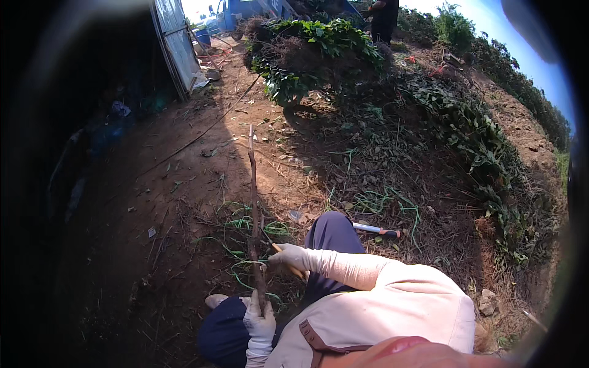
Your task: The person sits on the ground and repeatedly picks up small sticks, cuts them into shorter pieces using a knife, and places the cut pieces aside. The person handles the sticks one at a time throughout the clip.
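My left hand (260, 317), in a white glove, grips the lower end of a long bare woody stem (254, 193). The stem points away from me over the soil, and its far tip is paler. Beside its lower part, my gloved right hand (292, 257) is closed around a yellow-handled cutting tool (296, 271) that looks like pruning shears. The tool's dark metal end (265, 236) lies close to the stem; whether they touch is unclear. Green plastic ties (239, 223) are strewn on the ground around the stem.
A tool with a black-and-orange grip (389, 232) lies beyond my knee. Leafy plants with exposed roots (317, 55) are piled ahead, and more leafy plants (478, 129) line the right. A person (385, 20) stands behind the pile near a blue truck (228, 16). A metal door (172, 41) stands left.
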Demonstrator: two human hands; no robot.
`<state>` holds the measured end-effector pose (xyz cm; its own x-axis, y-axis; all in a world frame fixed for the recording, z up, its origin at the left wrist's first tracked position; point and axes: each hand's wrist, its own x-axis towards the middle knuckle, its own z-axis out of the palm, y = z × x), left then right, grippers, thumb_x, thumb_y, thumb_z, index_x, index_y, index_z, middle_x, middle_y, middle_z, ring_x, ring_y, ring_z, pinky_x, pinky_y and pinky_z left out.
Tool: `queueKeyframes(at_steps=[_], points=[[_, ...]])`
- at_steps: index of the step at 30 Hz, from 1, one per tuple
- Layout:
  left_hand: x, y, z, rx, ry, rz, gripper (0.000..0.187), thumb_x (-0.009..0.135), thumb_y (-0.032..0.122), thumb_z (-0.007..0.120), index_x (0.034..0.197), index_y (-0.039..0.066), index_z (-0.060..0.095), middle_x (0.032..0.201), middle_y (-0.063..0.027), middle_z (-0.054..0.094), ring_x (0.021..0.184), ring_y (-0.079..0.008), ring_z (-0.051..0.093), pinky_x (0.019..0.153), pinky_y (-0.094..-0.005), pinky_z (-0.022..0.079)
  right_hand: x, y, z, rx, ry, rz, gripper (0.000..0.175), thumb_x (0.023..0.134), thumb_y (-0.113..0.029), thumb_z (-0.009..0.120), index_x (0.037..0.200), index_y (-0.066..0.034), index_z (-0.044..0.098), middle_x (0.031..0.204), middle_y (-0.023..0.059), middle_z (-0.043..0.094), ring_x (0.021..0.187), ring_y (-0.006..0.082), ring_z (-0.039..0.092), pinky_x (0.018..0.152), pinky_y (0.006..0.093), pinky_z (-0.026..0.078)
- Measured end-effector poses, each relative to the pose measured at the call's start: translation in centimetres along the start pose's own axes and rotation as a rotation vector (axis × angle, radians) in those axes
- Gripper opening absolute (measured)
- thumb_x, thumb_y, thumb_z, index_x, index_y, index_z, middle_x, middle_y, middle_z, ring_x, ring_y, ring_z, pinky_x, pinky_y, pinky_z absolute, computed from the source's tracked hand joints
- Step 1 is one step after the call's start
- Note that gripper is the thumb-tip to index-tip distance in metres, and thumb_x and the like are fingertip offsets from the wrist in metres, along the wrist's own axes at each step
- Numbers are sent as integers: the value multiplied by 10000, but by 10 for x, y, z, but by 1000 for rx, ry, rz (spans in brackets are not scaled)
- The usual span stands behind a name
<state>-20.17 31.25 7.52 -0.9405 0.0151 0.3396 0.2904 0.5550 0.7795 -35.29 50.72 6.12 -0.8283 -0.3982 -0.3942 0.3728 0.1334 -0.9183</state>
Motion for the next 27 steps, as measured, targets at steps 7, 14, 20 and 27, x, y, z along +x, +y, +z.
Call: queueKeyframes(at_steps=[7, 14, 20, 27], points=[[-26, -10, 12, 28, -32, -91, 491, 784, 33, 634, 1261, -4, 519, 902, -135, 634, 744, -236, 612, 680, -336, 495, -18, 6, 17, 344, -21, 69, 174, 794, -98, 658, 943, -17, 616, 793, 62, 643, 694, 156, 614, 635, 301, 502], [-34, -13, 15, 12, -102, -229, 482, 785, 160, 674, 1220, 0, 543, 896, -171, 644, 769, -320, 638, 693, -399, 506, -30, 2, 24, 388, 26, 11, 169, 777, -19, 611, 931, -49, 548, 686, 52, 556, 562, 160, 558, 481, 301, 444], [-30, -15, 14, -14, -190, -297, 423, 806, 195, 657, 1168, -4, 566, 888, -164, 647, 778, -316, 637, 694, -396, 503, -29, 11, 22, 439, 23, 40, 211, 777, -15, 619, 980, -34, 562, 751, 59, 588, 617, 158, 578, 544, 305, 487], [-31, -22, 19, -153, -187, -347, 335, 795, 196, 658, 1063, 5, 597, 795, -150, 655, 707, -326, 640, 647, -415, 496, -32, 16, 20, 417, 10, 35, 219, 807, -45, 640, 1014, -20, 573, 807, 49, 607, 689, 145, 589, 633, 303, 513]])
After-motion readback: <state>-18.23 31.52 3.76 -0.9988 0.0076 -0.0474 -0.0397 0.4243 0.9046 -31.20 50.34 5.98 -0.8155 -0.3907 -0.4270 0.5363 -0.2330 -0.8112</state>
